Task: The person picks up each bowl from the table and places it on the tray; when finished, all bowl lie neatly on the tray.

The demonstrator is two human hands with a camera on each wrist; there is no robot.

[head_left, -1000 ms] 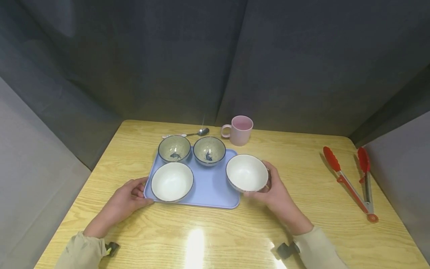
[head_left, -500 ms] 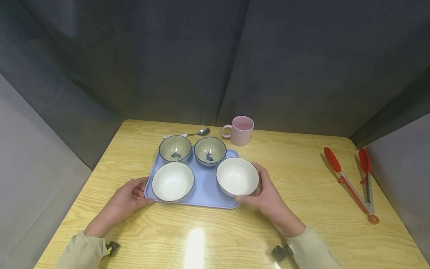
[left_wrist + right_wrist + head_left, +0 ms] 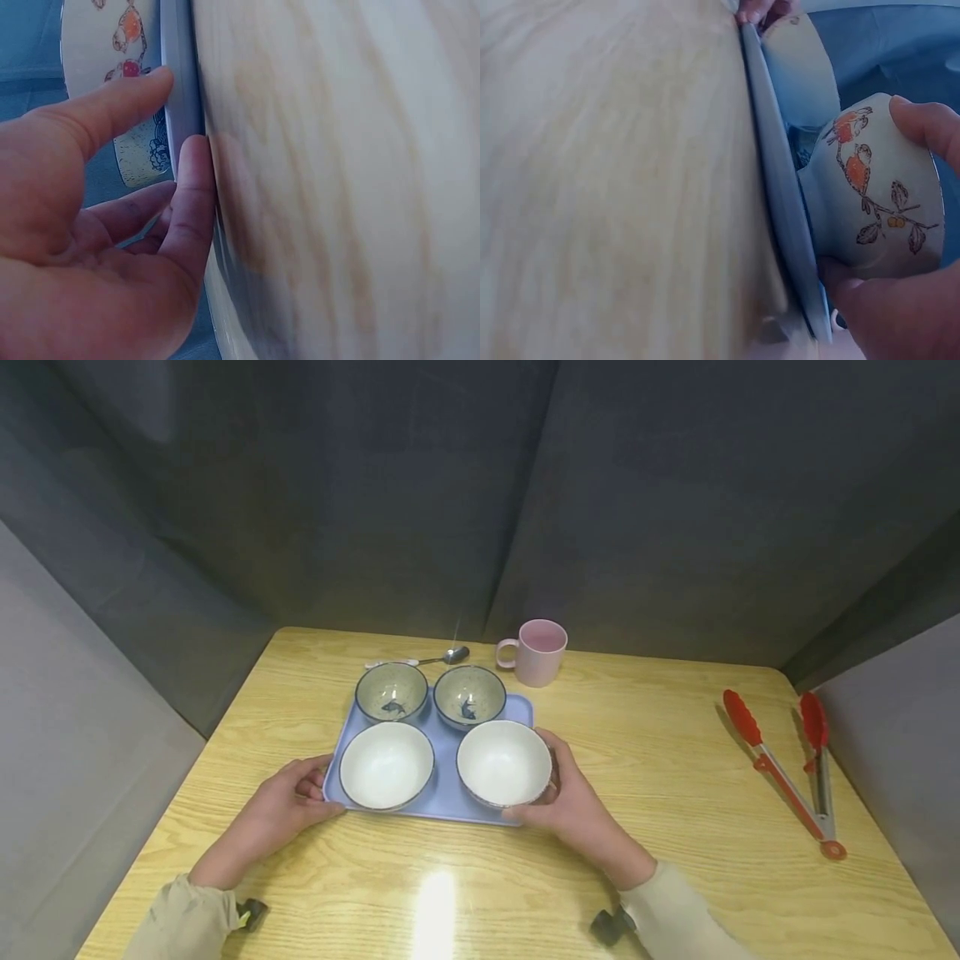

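My right hand (image 3: pixel 581 818) grips a white bowl (image 3: pixel 504 764) with a dark rim, over the front right of a light blue tray (image 3: pixel 444 793). In the right wrist view, orange birds and a branch decorate the bowl's outside (image 3: pixel 881 184); its foot is right at the tray's surface. My left hand (image 3: pixel 273 810) holds the tray at its front left corner, thumb and fingers at the edge (image 3: pixel 182 82). A matching white bowl (image 3: pixel 386 766) sits at the tray's front left. Behind stand two smaller speckled bowls, left (image 3: pixel 390 689) and right (image 3: pixel 469 693), each with a blue fish inside.
Behind the tray lies a spoon (image 3: pixel 453 655) with a pale handle, partly hidden by a small bowl. A pink mug (image 3: pixel 540 652) stands at the back of the wooden table (image 3: pixel 660 727). Spread red-tipped tongs (image 3: pixel 787 785) lie at the far right, by a grey wall.
My right hand has carried its white bowl leftward and slightly nearer me, from the tray's right edge to beside the other white bowl. My left hand has stayed at the tray's corner.
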